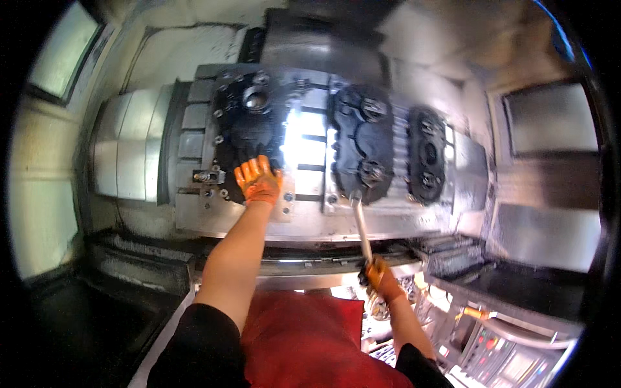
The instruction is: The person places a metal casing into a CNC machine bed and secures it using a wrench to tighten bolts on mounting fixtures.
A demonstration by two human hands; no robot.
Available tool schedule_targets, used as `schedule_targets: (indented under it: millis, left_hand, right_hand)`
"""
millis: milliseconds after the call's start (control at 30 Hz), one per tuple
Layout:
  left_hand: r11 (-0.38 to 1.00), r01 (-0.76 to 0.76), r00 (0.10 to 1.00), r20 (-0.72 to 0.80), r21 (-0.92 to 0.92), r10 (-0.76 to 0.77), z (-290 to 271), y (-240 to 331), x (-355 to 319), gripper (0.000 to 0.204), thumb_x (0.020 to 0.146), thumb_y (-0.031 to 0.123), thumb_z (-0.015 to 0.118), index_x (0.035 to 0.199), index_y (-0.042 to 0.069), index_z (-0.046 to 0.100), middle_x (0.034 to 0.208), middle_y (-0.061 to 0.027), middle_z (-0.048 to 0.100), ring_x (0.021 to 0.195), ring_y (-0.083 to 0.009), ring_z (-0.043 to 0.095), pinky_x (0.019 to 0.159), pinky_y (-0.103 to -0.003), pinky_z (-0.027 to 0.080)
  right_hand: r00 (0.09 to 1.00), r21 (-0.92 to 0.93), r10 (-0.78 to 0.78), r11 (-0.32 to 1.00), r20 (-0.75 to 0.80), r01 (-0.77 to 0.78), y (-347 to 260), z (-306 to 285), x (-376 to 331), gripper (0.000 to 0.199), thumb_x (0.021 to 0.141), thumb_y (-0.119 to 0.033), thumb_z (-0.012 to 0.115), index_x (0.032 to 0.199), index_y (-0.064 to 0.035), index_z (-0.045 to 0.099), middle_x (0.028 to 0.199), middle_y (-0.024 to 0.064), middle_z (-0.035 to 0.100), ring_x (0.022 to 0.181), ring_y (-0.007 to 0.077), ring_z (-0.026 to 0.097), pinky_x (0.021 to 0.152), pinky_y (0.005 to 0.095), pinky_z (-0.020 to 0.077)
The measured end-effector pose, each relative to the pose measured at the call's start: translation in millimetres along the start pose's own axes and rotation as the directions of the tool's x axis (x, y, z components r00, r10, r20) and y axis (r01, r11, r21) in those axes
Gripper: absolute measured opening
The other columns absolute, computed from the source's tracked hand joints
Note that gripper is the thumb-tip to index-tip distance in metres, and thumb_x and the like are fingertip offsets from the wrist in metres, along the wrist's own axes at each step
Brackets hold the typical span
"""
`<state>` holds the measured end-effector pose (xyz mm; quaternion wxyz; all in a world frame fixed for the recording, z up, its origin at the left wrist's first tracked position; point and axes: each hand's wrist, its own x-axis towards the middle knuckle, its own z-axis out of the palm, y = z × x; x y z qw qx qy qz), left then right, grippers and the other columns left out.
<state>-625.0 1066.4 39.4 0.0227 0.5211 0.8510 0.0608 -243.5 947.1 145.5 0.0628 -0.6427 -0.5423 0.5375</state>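
Note:
My left hand (260, 182), in an orange glove, lies with its fingers spread on the lower part of a large dark metal casting (249, 132). In a stained orange glove, my right hand (380, 277) is wrapped round the handle of a long wrench (362, 229). The wrench's far end meets the lower edge of the middle dark casting (362, 139), at what looks like a bolt; the exact fit is too small to tell. A narrower dark casting (427, 155) sits farther right.
All three castings are fixed on a slotted metal machine table (310, 223). A clamp (208, 176) stands left of my left hand. Ribbed metal covers (129, 145) flank the table. At the lower right is a control panel (508, 359) with buttons.

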Motion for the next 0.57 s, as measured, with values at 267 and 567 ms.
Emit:
schedule_targets:
  millis: [267, 567]
  left_hand:
    - [0.942, -0.326, 0.94, 0.075, -0.075, 0.332, -12.1, -17.7, -28.7, 0.057, 0.081, 0.05, 0.058, 0.109, 0.001, 0.066, 0.122, -0.0209, 0.062, 0.121, -0.0312, 0.053, 0.097, -0.04, 0.044]
    - [0.919, -0.385, 0.918, 0.065, -0.08, 0.39, 58.9, -112.6, -151.1, 0.056, 0.09, 0.035, 0.055, 0.131, -0.003, 0.049, 0.133, -0.0263, 0.052, 0.122, -0.0428, 0.048, 0.103, -0.045, 0.041]
  right_hand:
    - [0.746, 0.728, 0.625, 0.619, -0.228, -0.295, 219.3, 47.9, -234.6, 0.027, 0.099, -0.02, 0.044, 0.094, -0.0036, 0.064, 0.075, 0.0098, 0.064, 0.066, 0.0193, 0.062, 0.056, 0.0331, 0.0499]
    - [0.513, 0.825, 0.761, 0.05, -0.396, 0.563, 313.3, 4.0, -279.3, 0.03, 0.102, -0.029, 0.039, 0.095, -0.008, 0.059, 0.073, 0.0079, 0.06, 0.059, 0.0224, 0.056, 0.053, 0.036, 0.0469]
